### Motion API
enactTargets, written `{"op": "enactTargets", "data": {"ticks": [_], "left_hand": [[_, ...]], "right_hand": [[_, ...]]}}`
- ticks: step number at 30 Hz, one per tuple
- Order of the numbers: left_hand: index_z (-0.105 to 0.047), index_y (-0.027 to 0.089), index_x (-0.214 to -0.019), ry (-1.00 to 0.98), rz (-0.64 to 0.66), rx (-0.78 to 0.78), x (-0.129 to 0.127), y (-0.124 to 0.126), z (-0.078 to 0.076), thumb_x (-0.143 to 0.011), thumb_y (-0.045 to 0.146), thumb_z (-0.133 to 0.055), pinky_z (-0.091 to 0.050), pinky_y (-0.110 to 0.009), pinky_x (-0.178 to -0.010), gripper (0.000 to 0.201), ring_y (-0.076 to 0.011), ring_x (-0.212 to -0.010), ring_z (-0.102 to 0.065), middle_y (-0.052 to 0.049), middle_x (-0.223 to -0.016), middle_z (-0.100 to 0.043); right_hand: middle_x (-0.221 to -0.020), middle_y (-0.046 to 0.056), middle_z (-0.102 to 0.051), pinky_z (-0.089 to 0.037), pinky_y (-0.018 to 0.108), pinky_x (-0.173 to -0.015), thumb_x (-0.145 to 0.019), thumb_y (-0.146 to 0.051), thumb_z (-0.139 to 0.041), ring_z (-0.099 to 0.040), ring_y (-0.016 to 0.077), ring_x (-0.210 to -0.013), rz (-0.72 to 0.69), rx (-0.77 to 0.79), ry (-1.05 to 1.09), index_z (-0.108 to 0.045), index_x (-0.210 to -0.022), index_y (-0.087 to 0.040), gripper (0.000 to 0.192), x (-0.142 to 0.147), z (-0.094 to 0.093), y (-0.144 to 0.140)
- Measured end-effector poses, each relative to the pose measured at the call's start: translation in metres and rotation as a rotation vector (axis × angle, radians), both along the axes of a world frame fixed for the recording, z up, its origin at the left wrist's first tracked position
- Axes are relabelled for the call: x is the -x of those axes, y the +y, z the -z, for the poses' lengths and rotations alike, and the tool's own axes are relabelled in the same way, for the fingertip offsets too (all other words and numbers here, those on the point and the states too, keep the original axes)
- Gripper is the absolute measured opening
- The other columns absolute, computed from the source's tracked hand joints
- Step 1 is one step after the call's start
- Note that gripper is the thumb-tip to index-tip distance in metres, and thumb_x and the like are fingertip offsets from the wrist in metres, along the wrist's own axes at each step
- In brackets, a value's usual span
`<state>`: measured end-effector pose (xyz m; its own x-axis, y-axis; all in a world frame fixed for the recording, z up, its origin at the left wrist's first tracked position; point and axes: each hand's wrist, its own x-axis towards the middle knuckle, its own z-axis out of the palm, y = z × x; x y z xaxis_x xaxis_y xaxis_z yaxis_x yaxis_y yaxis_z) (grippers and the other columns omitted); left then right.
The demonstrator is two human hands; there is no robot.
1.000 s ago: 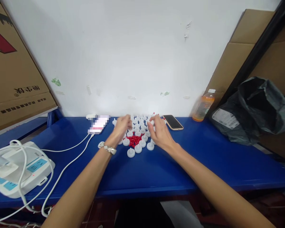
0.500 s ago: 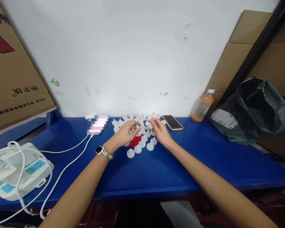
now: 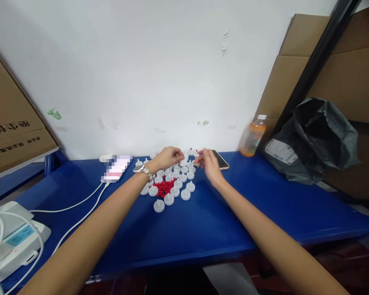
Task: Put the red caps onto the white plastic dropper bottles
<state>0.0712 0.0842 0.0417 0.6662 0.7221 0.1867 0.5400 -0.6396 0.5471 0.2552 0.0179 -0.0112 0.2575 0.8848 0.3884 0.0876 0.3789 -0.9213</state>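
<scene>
Blue flat-topped workbench [image 3: 203,221]. Carried: white round plastic caps [image 3: 172,180] around small red plastic pieces [image 3: 163,186] at centre; dark smartphone [image 3: 220,159] at one o'clock; orange drink bottle [image 3: 253,137], black plastic bag [image 3: 313,141] at two; white power strip [image 3: 10,241] at eight.

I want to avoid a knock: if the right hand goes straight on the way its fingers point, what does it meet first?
Probably the white caps beside the left hand: the right hand points left over their far rows. Depth is unclear.

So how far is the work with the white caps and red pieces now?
A few white caps at the back already carry red tips. The left hand and right hand work at the back rows. Most caps look bare, and a pile of red pieces remains.
</scene>
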Motion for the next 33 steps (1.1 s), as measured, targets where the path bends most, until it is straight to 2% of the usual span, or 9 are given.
{"op": "enactTargets", "data": {"ticks": [6,11,14,17,19,22,26,30,33], "left_hand": [[-0.073,0.014,-0.074,0.2,0.003,-0.023,-0.032,0.037,-0.002,-0.072,0.015,-0.06,-0.043,-0.022,-0.054,0.013,-0.0139,-0.057,-0.061,-0.003,-0.063,-0.071],[-0.074,0.014,-0.077,0.245,-0.058,-0.124,-0.045,0.049,-0.001,-0.071,0.012,-0.058,-0.046,-0.023,-0.062,0.017,-0.0158,-0.063,-0.063,-0.005,-0.066,-0.072],[-0.074,0.013,-0.084,0.225,-0.095,-0.2,-0.043,0.047,-0.002,-0.074,0.012,-0.057,-0.048,-0.024,-0.071,0.02,-0.0175,-0.073,-0.065,-0.008,-0.076,-0.073],[-0.073,0.011,-0.089,0.206,-0.104,-0.217,-0.035,0.039,-0.008,-0.078,0.016,-0.054,-0.048,-0.025,-0.071,0.022,-0.0173,-0.071,-0.065,-0.009,-0.076,-0.073],[-0.073,0.011,-0.09,0.204,-0.084,-0.195,-0.028,0.031,-0.013,-0.079,0.018,-0.054,-0.048,-0.024,-0.066,0.023,-0.016,-0.066,-0.063,-0.008,-0.075,-0.073],[-0.073,0.013,-0.088,0.22,0.012,-0.09,-0.021,0.019,-0.016,-0.077,0.022,-0.055,-0.045,-0.022,-0.057,0.023,-0.0137,-0.061,-0.062,-0.004,-0.073,-0.073],[-0.073,0.013,-0.08,0.246,0.07,0.02,-0.023,0.012,-0.008,-0.072,0.018,-0.053,-0.041,-0.022,-0.054,0.021,-0.0142,-0.061,-0.061,-0.005,-0.07,-0.073],[-0.072,0.014,-0.079,0.248,0.056,0.013,-0.03,0.013,0.003,-0.071,0.017,-0.054,-0.042,-0.022,-0.055,0.02,-0.0152,-0.062,-0.063,-0.004,-0.071,-0.073],[-0.073,0.014,-0.08,0.237,0.043,-0.019,-0.032,0.015,0.01,-0.072,0.017,-0.055,-0.042,-0.023,-0.056,0.02,-0.0159,-0.063,-0.063,-0.004,-0.069,-0.072]], "right_hand": [[-0.07,0.001,-0.065,-0.041,0.027,-0.059,-0.091,-0.068,-0.038,-0.055,0.0143,-0.06,-0.057,0.003,-0.07,-0.054,-0.091,-0.022,0.049,0.001,0.005,0.0],[-0.072,0.001,-0.065,-0.042,0.028,-0.059,-0.09,-0.072,-0.037,-0.056,0.0153,-0.061,-0.126,0.026,-0.101,-0.057,-0.091,-0.022,0.054,0.005,0.003,-0.002],[-0.072,0.001,-0.065,-0.042,0.028,-0.06,-0.09,-0.072,-0.037,-0.056,0.0151,-0.061,-0.129,0.006,-0.072,-0.058,-0.089,-0.021,0.055,0.002,0.0,-0.002],[-0.071,0.002,-0.065,-0.042,0.028,-0.061,-0.091,-0.071,-0.038,-0.055,0.0143,-0.061,-0.102,-0.016,-0.045,-0.06,-0.087,-0.02,0.055,-0.001,-0.004,-0.002],[-0.071,0.002,-0.065,-0.042,0.028,-0.061,-0.091,-0.07,-0.038,-0.054,0.0139,-0.06,-0.091,-0.024,-0.039,-0.06,-0.086,-0.02,0.055,-0.002,-0.005,-0.002],[-0.07,0.002,-0.065,-0.042,0.028,-0.061,-0.09,-0.071,-0.038,-0.055,0.0141,-0.06,-0.099,-0.022,-0.048,-0.06,-0.086,-0.02,0.056,0.0,-0.006,-0.003],[-0.068,0.001,-0.064,-0.042,0.028,-0.059,-0.089,-0.074,-0.037,-0.054,0.0143,-0.059,-0.133,-0.004,-0.056,-0.06,-0.086,-0.02,0.058,0.007,-0.004,-0.005],[-0.066,0.002,-0.064,-0.042,0.028,-0.058,-0.088,-0.075,-0.039,-0.054,0.014,-0.057,-0.125,-0.026,-0.021,-0.061,-0.082,-0.02,0.06,0.003,-0.005,-0.003],[-0.064,0.003,-0.064,-0.041,0.028,-0.056,-0.086,-0.076,-0.04,-0.053,0.0133,-0.054,-0.05,-0.046,0.071,-0.061,-0.078,-0.019,0.062,-0.011,-0.008,0.003]]}}
